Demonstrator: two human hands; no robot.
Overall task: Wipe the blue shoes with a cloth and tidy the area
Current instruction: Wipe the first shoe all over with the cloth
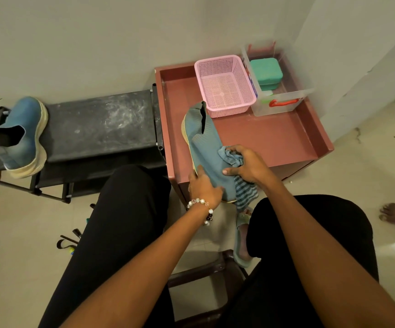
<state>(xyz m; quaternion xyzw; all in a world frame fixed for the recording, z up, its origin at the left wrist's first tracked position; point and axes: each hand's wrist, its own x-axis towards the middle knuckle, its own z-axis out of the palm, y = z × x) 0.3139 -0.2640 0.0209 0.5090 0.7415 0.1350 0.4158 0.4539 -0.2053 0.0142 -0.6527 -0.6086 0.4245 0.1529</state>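
Wiping step in hand. Shoe [206, 147] on cabinet [274, 138] front-left edge, toe toward me: blue-grey knit upper, cream sole. My left hand [202, 185] grips toe end; my right hand [246, 165] bunches striped cloth [233, 157] against upper. Next, I judge: turn shoe, rub sole edge. Second shoe [20, 136] waits at rack [101, 124] left end.

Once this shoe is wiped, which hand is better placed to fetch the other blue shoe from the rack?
Left, probably. The left hand only steadies the shoe being wiped, and the other blue shoe sits on the black rack on that side. The right hand is bunched around the cloth.
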